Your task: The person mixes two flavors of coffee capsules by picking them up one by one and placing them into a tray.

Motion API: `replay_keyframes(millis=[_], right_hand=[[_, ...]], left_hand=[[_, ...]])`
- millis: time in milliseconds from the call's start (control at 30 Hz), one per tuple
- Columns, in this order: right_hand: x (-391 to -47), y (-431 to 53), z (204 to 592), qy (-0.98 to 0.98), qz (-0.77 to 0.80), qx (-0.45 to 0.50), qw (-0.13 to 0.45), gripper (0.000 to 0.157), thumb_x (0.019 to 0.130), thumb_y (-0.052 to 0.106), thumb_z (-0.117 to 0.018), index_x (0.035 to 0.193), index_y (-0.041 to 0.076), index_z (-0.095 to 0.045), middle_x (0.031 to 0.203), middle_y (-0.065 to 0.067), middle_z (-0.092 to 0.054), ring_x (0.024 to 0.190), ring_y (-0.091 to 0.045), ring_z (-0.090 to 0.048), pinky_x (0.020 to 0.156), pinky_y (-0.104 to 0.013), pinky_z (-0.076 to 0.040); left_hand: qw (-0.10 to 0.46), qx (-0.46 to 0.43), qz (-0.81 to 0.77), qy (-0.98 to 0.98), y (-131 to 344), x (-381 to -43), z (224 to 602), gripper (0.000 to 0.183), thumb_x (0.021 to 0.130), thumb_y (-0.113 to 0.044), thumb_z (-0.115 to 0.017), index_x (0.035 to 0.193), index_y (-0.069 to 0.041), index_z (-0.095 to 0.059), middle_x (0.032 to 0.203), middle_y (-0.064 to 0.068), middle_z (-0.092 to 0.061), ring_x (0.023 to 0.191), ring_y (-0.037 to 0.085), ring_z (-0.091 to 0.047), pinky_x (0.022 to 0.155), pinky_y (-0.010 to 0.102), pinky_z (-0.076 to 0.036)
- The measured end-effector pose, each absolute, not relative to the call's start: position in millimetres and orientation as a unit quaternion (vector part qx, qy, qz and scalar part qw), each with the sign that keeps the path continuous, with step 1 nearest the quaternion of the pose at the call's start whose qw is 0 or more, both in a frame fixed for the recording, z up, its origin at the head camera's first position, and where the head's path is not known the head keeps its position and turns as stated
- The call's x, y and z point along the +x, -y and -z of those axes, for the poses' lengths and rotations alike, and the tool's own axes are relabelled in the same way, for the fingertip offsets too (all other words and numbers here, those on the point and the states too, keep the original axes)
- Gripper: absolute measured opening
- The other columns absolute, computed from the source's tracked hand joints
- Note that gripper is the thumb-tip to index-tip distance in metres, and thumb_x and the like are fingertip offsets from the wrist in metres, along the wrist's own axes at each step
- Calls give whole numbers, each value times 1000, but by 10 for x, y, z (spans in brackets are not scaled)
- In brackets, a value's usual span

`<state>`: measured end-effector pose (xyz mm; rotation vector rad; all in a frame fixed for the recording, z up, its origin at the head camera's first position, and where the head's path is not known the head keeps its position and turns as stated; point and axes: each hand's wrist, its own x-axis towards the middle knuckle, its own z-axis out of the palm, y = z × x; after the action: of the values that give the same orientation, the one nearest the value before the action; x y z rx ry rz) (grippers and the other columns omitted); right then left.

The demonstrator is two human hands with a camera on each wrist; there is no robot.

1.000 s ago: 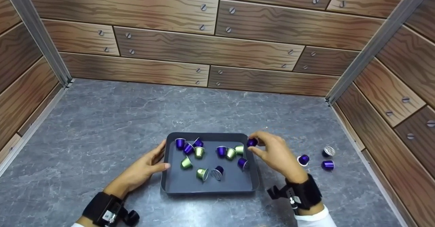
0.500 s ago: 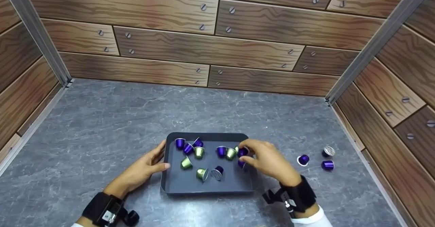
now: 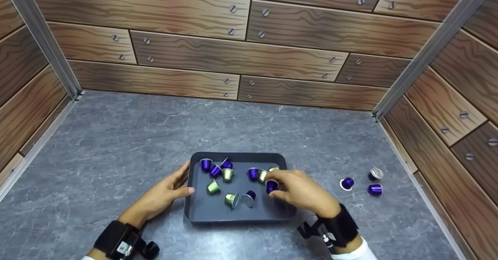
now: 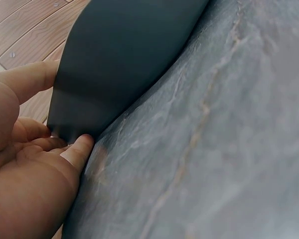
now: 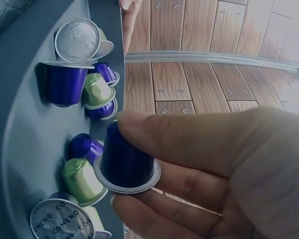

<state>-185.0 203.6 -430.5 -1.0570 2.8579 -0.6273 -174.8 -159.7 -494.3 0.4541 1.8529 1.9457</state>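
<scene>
A dark grey tray (image 3: 237, 213) holds several purple and green coffee capsules. My right hand (image 3: 303, 192) is over the tray's right part, pinching a purple coffee capsule (image 5: 125, 162) between thumb and fingers; in the right wrist view its silver rim faces down. Close by are a green capsule (image 5: 83, 179) and a foil lid printed with letters (image 5: 62, 221). At the tray's left side, my left hand (image 3: 169, 192) grips the wall, thumb at the rim. The left wrist view shows fingertips (image 4: 84, 144) against the tray's lower edge.
On the grey marbled surface right of the tray lie a purple capsule (image 3: 348, 183), another on its side (image 3: 375, 190) and one with its silver lid up (image 3: 376, 173). Wood-patterned walls (image 3: 186, 81) enclose the back and sides.
From the tray's upper right rim, my right hand has moved left and toward me with the purple capsule, now over the tray's right part. The left hand and tray stay still.
</scene>
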Motion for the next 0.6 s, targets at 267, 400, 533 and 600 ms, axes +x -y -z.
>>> replay_keyframes(millis=[267,400,533,600], right_hand=[[-1808,-2000,4339,-924,163,-340,65,44,74,26,-70,114,13,-58,108,5,-60,95,-14,-57,83,-35,-47],[-1789,-2005,4354,-926,144,-338,85,44,73,26,-71,113,12,-59,108,4,-60,95,-15,-57,83,-35,-47],[-1777,-2008,4363,-925,135,-340,104,42,73,25,-71,112,12,-60,108,4,-61,94,-15,-57,81,-35,-48],[-1773,-2007,4366,-925,130,-338,115,41,73,25,-71,112,13,-60,107,5,-61,93,-14,-57,79,-34,-49]], left_hand=[[207,161,-700,-665,1589,-1737,4927,81,86,-3,-55,142,-9,3,147,14,4,133,30,-2,107,39,-9],[207,169,-703,-659,1586,-1727,4913,80,87,-3,-54,142,-8,4,147,13,5,133,30,-1,107,40,-8],[207,174,-708,-653,1582,-1725,4906,79,87,-2,-53,142,-7,5,147,14,5,133,31,0,107,41,-8],[207,172,-709,-652,1581,-1728,4906,80,87,-2,-53,142,-7,5,147,15,5,133,31,0,107,41,-8]])
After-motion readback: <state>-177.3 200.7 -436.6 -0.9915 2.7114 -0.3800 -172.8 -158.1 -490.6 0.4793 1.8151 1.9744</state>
